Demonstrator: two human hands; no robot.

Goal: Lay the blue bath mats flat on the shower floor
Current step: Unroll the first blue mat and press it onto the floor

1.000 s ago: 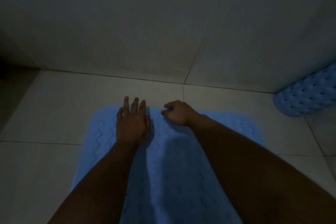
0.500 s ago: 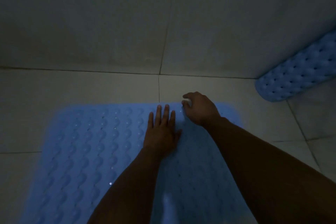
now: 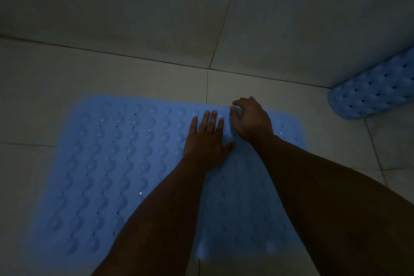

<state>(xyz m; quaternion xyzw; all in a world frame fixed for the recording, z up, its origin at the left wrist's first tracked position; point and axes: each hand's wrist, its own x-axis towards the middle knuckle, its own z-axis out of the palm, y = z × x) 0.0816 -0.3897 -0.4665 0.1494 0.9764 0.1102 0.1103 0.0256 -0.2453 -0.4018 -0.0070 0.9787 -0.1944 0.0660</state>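
Seen from the head camera in dim light, a blue bath mat (image 3: 107,163) lies spread on the tiled shower floor (image 3: 134,78). The left hand (image 3: 207,143) presses flat on it, fingers straight. The right hand (image 3: 252,120), fingers curled, pinches the mat's far edge. A second mat (image 3: 376,94), rolled, lies against the wall (image 3: 291,18) at right.

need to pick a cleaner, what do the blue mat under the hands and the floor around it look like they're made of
The flat blue mat looks like soft rubber or vinyl with a matte finish: moulded rows of raised bumps and small drain holes. The rolled blue mat by the wall looks the same; it curls without creasing. The floor appears to be pale glazed ceramic tile: large smooth squares with thin dark grout lines. Dim light leaves the sheen uncertain.
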